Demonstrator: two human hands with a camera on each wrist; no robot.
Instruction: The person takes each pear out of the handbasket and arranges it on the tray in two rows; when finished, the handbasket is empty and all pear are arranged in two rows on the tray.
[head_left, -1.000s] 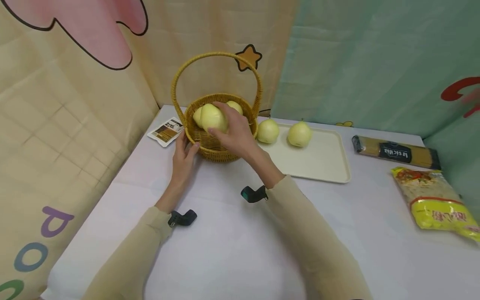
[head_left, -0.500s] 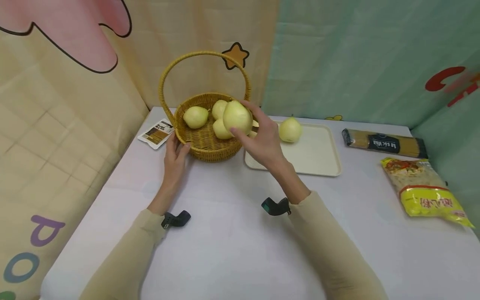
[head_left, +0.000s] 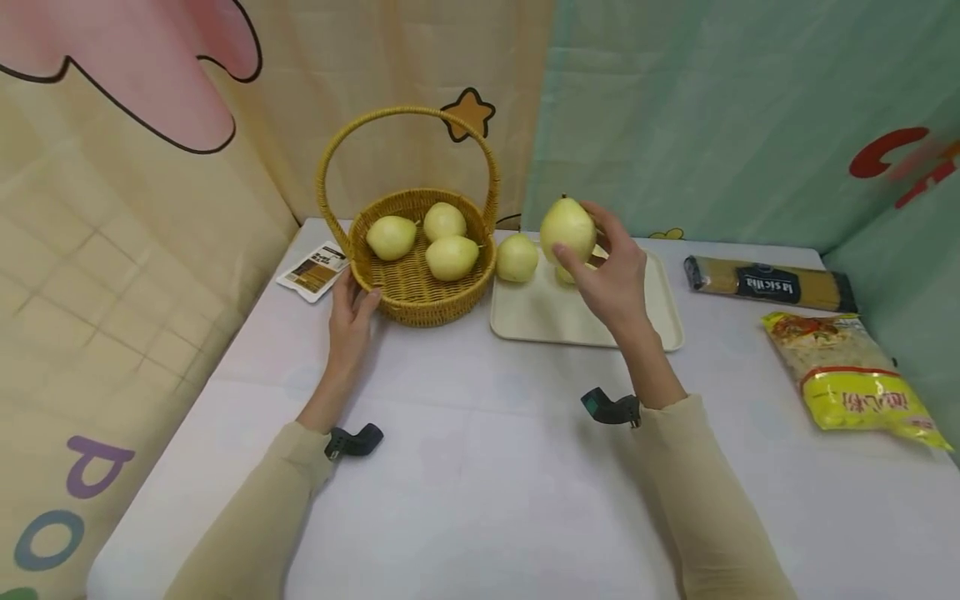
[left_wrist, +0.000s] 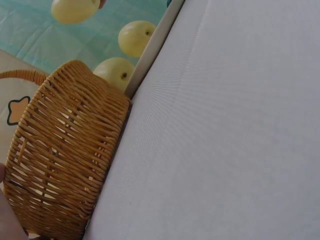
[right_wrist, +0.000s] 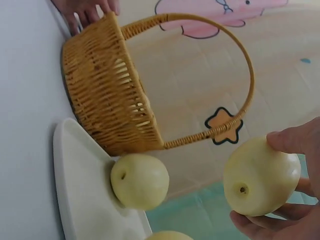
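Note:
My right hand [head_left: 618, 279] grips a pale yellow-green pear [head_left: 567, 231], thumb on one side and fingers round the other, raised above the cream tray [head_left: 540, 323]. In the right wrist view the pear's [right_wrist: 260, 177] blossom end shows, well above the tray. Two more pears lie on the tray: a pear [head_left: 517, 257] beside the basket, and another [head_left: 564, 273] partly hidden behind my right hand. The wicker basket [head_left: 427, 312] stands upright with three pears inside, one of them a pear [head_left: 452, 257] at the front. My left hand [head_left: 350, 325] holds the basket's left rim.
A small white-and-brown packet [head_left: 313, 271] lies left of the basket. Right of the tray are a spaghetti pack [head_left: 768, 284] and a yellow-labelled noodle bag [head_left: 855, 379]. Printed curtains [head_left: 712, 125] stand close behind the table [head_left: 465, 475]; the basket's tall arched handle [head_left: 408, 111] rises before them.
My right hand has carried the pear from over the basket rightward to above the tray. The three pears inside now show fully. My left hand stays on the basket rim.

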